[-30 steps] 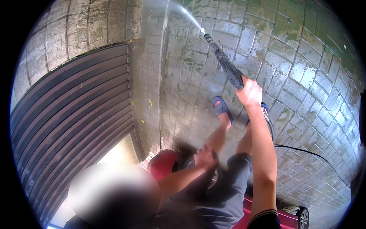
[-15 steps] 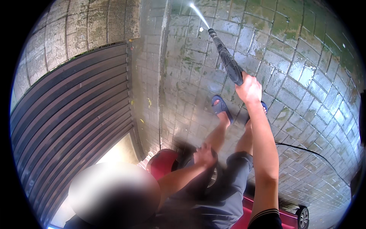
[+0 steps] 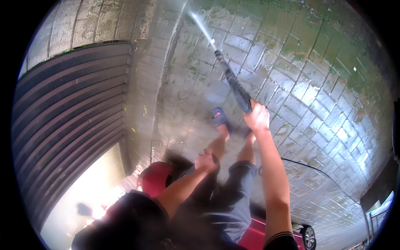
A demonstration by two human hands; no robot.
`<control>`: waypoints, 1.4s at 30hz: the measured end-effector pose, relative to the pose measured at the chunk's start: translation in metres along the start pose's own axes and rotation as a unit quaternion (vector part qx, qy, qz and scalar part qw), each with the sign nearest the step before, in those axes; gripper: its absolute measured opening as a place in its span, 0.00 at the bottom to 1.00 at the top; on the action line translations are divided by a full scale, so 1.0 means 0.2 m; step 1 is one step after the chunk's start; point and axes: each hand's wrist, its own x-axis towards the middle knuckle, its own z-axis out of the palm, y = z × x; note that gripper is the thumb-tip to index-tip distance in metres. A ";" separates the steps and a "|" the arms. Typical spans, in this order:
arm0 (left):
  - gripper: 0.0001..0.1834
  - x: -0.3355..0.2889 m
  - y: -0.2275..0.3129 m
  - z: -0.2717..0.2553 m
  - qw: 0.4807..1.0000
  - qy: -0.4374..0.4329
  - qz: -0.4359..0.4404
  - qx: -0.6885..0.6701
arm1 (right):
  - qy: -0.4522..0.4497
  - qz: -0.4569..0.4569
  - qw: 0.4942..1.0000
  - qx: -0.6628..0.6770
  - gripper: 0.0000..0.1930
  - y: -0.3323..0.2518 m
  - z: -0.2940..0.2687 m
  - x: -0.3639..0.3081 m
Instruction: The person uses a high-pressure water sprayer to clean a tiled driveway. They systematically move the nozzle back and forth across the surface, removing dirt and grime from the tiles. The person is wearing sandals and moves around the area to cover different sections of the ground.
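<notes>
My right hand (image 3: pixel 257 117) is wrapped round the grip of a black pressure washer gun (image 3: pixel 236 85). Its long lance points forward and left, and a white water jet (image 3: pixel 200 26) shoots from the nozzle onto the wet brick paving (image 3: pixel 246 66). Lower and to the left, my left hand (image 3: pixel 206 161) rests on my bent left knee in dark shorts, with no tool visible in it. My feet stand on the paving, a blue sandal (image 3: pixel 218 118) showing on the left one; the right foot is partly hidden behind my right wrist.
A dark slatted panel (image 3: pixel 75 100) stands at left, with pale paving slabs (image 3: pixel 96 21) beyond it. A red rounded object (image 3: pixel 154 179) is beside my left forearm. Behind me shows a red car (image 3: pixel 252 233) with its wheel (image 3: pixel 308 236). A black hose (image 3: pixel 310 166) runs across the bricks at right.
The gun and my right hand have shifted left and nearer in view, the jet moving left with them. The whole scene has shifted left too. My left hand remains on the knee.
</notes>
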 end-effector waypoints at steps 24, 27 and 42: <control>0.23 -0.53 -1.19 -0.45 1.000 0.010 -0.024 -0.015 | -0.052 0.055 0.992 -0.099 0.20 -0.79 -0.48 -0.87; 0.23 -0.54 -1.18 -0.46 1.000 0.023 0.007 -0.018 | -0.040 0.062 0.994 -0.078 0.20 -0.81 -0.48 -1.00; 0.26 -0.59 -1.06 -0.45 0.987 0.064 0.135 -0.051 | 0.024 0.076 0.996 -0.028 0.15 -0.67 -0.64 -1.65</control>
